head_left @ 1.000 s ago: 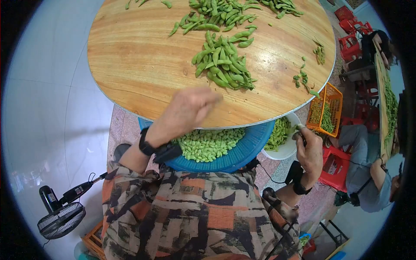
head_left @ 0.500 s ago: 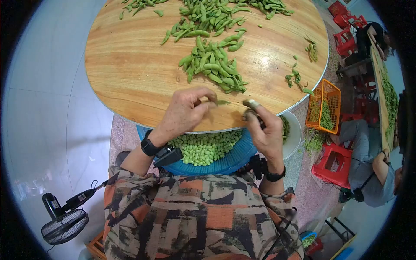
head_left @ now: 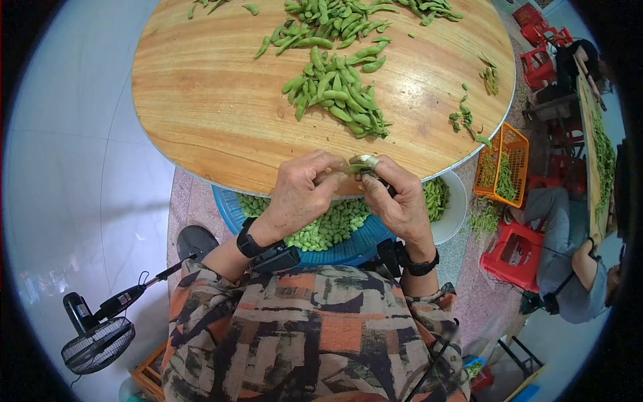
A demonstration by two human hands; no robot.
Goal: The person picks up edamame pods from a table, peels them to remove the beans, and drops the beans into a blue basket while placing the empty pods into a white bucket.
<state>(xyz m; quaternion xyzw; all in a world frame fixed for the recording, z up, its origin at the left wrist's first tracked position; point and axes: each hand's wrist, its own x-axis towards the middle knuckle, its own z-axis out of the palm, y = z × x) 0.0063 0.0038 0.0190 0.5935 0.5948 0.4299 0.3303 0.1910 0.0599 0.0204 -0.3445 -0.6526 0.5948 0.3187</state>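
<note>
My left hand [head_left: 305, 187] is pinched at the table's near edge, its fingertips on one end of a green pod [head_left: 359, 167]. Against the pod's other end, my right hand [head_left: 400, 194] is closed, with something dark between its fingers and a pale cover on the thumb or fingertip. Just beyond both hands, a pile of green pods [head_left: 338, 94] lies on the round wooden table [head_left: 214, 120]. Below the hands, a blue basket [head_left: 231, 213] holds shelled green beans [head_left: 328, 228], partly hidden by my wrists.
A white bucket [head_left: 457, 208] with pods stands right of the basket. Farther right are an orange crate [head_left: 510, 147], a red stool [head_left: 512, 251] and a seated person [head_left: 569, 268] at another table. A black fan [head_left: 98, 345] stands at lower left. More pods lie on the table's far side.
Both hands have come together over the near edge; the left moved right and the right moved left. The pod now spans between them. The whole view has shifted slightly.
</note>
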